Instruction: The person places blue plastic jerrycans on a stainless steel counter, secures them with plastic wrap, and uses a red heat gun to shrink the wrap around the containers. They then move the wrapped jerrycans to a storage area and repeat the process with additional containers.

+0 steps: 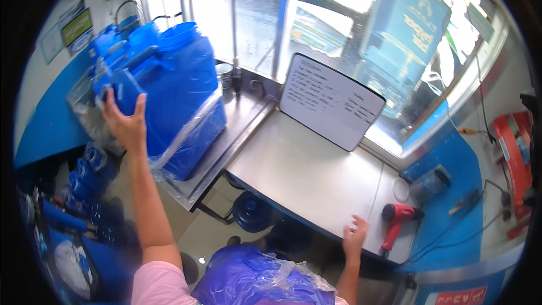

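Observation:
My left hand (125, 125) reaches up to the left, thumb and fingers gripping the side of a blue plastic water jug (121, 87). That jug stands among several blue water jugs (175, 96) grouped on a metal counter (237, 130). Clear plastic film (192, 121) wraps the lower part of the group. Part of my left fingers is hidden behind the jug's edge. My right hand (355, 234) hangs over the front edge of the white table (305, 152), fingers loosely bent and apart, with nothing in it. A red and black heat gun (398, 223) lies just right of it.
A whiteboard (330, 101) with handwriting leans against the window. A grey container (430, 186) stands at the table's right end, beside cords. Round blue bottles (251, 212) are under the table. Purple-blue material with clear plastic (259, 277) lies against my body. More blue containers (90, 175) are at left.

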`<state>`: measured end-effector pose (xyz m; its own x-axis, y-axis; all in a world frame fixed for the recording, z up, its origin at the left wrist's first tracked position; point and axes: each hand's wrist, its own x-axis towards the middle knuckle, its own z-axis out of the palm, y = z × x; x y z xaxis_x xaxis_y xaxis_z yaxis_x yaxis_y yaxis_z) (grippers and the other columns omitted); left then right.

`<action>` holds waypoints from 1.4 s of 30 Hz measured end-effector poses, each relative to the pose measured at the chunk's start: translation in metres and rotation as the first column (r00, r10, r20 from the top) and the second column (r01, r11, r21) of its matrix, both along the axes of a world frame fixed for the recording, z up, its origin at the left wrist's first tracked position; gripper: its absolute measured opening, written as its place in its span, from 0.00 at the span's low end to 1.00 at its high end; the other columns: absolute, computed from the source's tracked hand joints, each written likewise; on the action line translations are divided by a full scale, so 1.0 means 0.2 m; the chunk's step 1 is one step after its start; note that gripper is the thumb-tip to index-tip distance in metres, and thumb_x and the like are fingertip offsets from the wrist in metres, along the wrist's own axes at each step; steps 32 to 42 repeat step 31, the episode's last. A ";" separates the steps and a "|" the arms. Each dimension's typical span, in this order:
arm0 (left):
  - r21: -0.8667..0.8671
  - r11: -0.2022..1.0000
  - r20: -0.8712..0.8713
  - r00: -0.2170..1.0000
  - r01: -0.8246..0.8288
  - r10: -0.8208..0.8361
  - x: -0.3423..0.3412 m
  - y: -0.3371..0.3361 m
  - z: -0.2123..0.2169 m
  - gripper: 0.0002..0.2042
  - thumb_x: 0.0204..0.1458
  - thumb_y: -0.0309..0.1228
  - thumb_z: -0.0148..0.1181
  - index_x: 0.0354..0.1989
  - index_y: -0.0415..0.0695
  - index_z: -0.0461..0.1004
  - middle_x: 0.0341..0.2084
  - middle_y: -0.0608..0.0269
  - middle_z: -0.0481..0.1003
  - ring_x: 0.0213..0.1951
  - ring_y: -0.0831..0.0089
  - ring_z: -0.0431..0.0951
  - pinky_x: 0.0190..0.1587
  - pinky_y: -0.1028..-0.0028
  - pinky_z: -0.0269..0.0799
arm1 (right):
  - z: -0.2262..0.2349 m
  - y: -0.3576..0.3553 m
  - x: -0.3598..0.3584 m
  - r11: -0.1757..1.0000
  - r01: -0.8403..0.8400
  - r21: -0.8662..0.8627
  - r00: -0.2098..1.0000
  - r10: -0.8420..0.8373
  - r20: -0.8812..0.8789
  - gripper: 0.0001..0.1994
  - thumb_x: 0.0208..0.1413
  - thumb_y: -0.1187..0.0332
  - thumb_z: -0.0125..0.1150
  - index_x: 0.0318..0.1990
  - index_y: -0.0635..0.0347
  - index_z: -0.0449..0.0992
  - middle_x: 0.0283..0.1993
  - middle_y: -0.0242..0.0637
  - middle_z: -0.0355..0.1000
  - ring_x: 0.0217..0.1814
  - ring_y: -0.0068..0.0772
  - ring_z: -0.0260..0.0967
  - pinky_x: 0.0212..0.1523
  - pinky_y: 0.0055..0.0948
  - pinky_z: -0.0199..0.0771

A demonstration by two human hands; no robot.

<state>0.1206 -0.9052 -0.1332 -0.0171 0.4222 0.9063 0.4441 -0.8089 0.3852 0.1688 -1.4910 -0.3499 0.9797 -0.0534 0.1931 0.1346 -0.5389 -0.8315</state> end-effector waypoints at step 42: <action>-0.127 0.928 0.026 0.936 0.351 -0.351 0.00 0.02 -0.06 0.38 0.49 0.46 0.65 0.67 0.48 0.57 0.64 0.19 0.41 0.68 0.33 0.43 0.61 0.35 0.40 | 0.08 1.98 -0.08 0.415 -0.862 -0.290 0.487 0.838 -0.247 0.26 0.49 0.70 0.66 0.58 0.55 0.68 0.55 0.52 0.62 0.54 0.55 0.68 0.55 0.42 0.71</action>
